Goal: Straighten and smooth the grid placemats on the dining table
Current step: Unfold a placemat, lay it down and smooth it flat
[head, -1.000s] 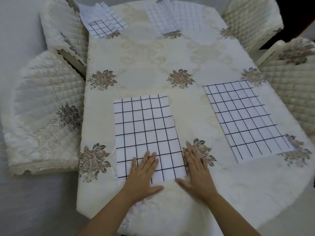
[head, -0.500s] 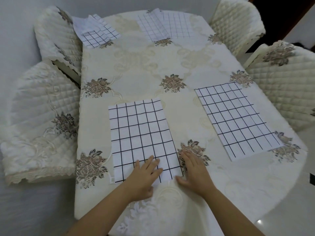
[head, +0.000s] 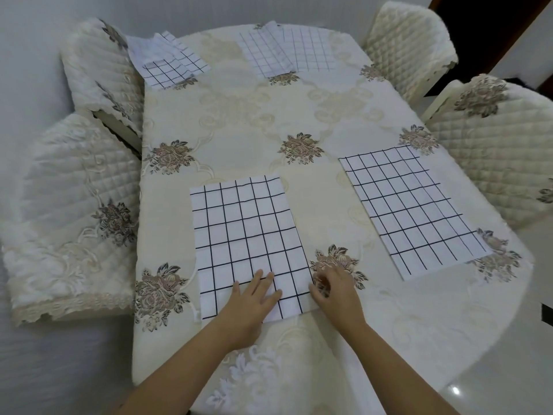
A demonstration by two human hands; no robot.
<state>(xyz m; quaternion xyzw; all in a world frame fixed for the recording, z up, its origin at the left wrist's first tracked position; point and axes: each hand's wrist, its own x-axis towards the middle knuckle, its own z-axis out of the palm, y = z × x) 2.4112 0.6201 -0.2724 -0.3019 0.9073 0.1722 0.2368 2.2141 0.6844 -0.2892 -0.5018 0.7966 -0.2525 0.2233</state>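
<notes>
A white placemat with a black grid (head: 244, 235) lies flat on the near left of the dining table (head: 269, 121). My left hand (head: 253, 304) rests flat on its near edge, fingers spread. My right hand (head: 335, 290) sits at the mat's near right corner, fingers curled at the edge; I cannot tell if they pinch it. A second grid placemat (head: 410, 208) lies flat on the right. Two more lie crumpled at the far side: a folded placemat (head: 167, 59) at the far left corner and overlapping placemats (head: 287, 52) at the far middle.
The table wears a cream floral cloth. Quilted cream chairs stand around it: two on the left (head: 68, 211) (head: 101, 73), two on the right (head: 496, 145) (head: 410, 40). A dark doorway (head: 478, 31) is at the far right.
Both hands slid slightly back toward the mat's near edge. My right hand's fingers went from flat and spread to curled at the mat's corner. The view shifted a little.
</notes>
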